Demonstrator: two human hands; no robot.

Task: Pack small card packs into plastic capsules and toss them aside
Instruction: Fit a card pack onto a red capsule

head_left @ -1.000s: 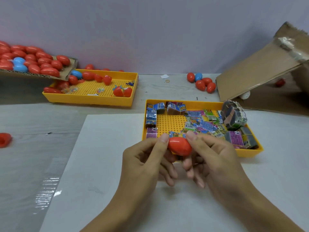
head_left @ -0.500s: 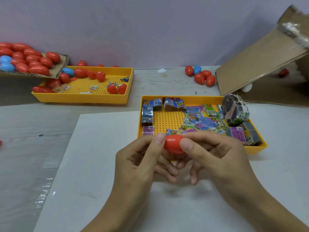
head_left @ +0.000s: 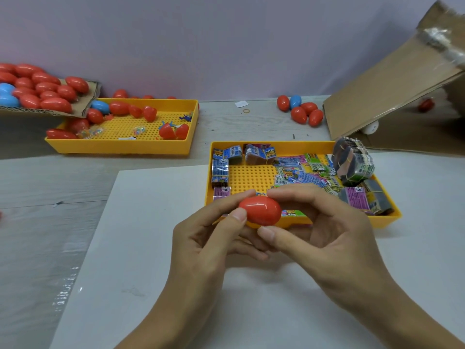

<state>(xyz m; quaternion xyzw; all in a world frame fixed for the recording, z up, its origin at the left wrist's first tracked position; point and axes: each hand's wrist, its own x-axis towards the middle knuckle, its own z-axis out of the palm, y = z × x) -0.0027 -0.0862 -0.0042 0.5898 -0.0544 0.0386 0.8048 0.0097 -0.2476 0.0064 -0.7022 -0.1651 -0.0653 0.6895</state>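
A pale grey table (head_left: 37,235) runs back to a plain lilac wall (head_left: 226,41), and a white sheet (head_left: 151,285) lies on the near part of it. On the sheet's far right edge sits a yellow perforated tray (head_left: 251,176) holding small card packs (head_left: 299,172), loose ones in the middle and banded bundles along its left and right sides. A second yellow tray (head_left: 120,147) stands further back on the left with a few red capsules and halves in it. A cardboard flap (head_left: 47,110) heaped with red and blue capsules (head_left: 45,89) overhangs that tray's left end. Five more capsules (head_left: 300,110) (four red, one blue) sit near the wall, beside a tilted cardboard box (head_left: 392,89) at far right.

Both hands meet above the white sheet, just in front of the card tray. The left hand (head_left: 201,250) pinches a closed red capsule (head_left: 260,210) between thumb and forefinger. The right hand (head_left: 324,230) grips the capsule's other end, thumb below and forefinger curved over the top, other fingers curled beneath.
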